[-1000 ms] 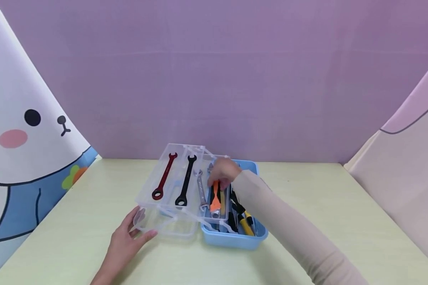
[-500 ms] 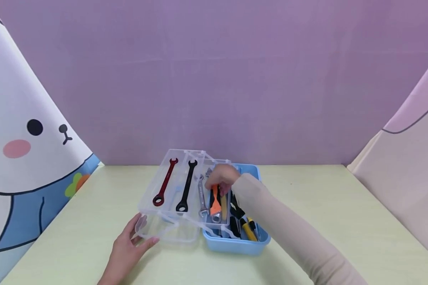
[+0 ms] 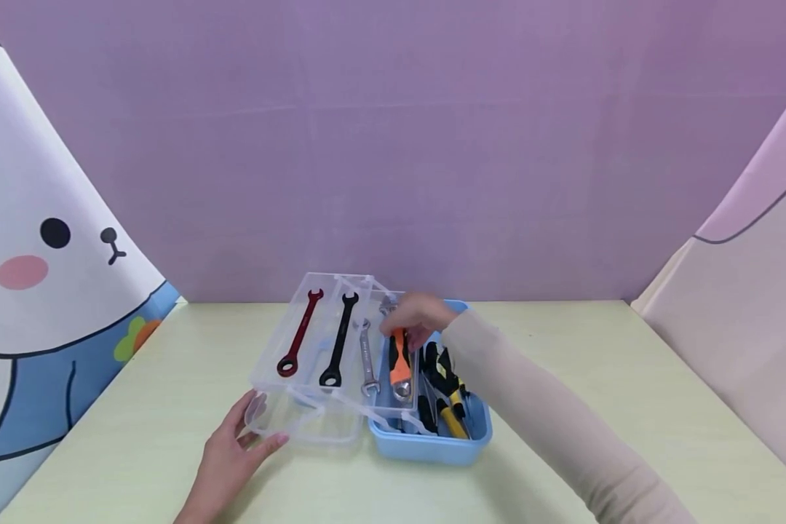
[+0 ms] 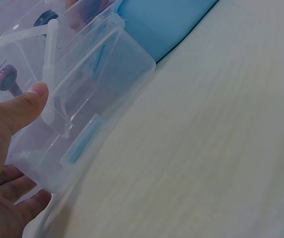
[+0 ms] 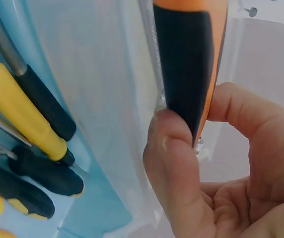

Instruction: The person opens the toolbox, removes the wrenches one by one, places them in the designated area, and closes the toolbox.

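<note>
My right hand (image 3: 422, 318) pinches a tool with an orange-and-black handle (image 3: 399, 356) and a silver near end, over the clear tray on the right. In the right wrist view, thumb and forefinger lie on either side of its black grip (image 5: 184, 64). My left hand (image 3: 225, 462) holds the near left corner of the clear plastic bottom tray (image 4: 117, 64), thumb on one side and fingers below. Higher in the clear trays lie a red wrench (image 3: 300, 335), a black wrench (image 3: 339, 340) and a silver wrench (image 3: 367, 360).
The light blue toolbox (image 3: 429, 450) stands open on the pale table (image 3: 596, 364), its clear trays folded out left on white hinge arms. Inside are a yellow-handled tool (image 5: 25, 109) and several black-handled tools. A purple cloth backdrop (image 3: 498, 145) rises behind.
My right hand has shifted slightly right with the orange-and-black tool, uncovering more of the black-and-yellow tools in the blue box. The left hand stays at the tray corner.
</note>
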Demonstrator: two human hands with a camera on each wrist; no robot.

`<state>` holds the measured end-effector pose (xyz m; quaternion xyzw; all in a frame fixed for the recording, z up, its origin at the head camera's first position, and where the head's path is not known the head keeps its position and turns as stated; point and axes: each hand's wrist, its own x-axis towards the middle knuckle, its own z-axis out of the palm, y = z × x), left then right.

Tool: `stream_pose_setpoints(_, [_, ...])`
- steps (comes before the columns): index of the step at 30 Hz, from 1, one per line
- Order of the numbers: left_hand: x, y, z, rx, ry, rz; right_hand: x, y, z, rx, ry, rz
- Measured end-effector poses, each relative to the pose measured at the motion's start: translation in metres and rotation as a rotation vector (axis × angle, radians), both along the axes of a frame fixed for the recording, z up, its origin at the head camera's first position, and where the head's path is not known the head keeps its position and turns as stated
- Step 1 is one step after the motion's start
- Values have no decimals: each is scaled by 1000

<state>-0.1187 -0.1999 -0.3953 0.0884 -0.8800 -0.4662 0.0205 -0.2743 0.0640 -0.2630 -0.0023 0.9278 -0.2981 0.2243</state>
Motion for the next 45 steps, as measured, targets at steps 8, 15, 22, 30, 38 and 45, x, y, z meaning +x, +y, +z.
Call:
stream_pose_setpoints(8, [-4, 0, 0, 1, 10, -8, -1, 22, 15, -31, 2, 19])
stream_pose_setpoints(15, [-6, 1, 1, 3, 6, -16, -1, 44, 25, -46, -21, 54])
stream_pose_setpoints(22, [-9, 1, -1, 7, -2, -23, 4, 70, 25, -34, -1, 52])
stream_pose_setpoints(30, [-7, -5, -4, 2, 25, -25, 6, 102, 20, -17, 8, 6])
stream_pose_setpoints(38, [-3, -9, -1, 15, 54, -28, 6, 130, 15, 21, 15, -51])
stream_pose_setpoints(45, [-3, -10, -1, 26, 59, -29, 11, 151, 1, -7, 5, -76])
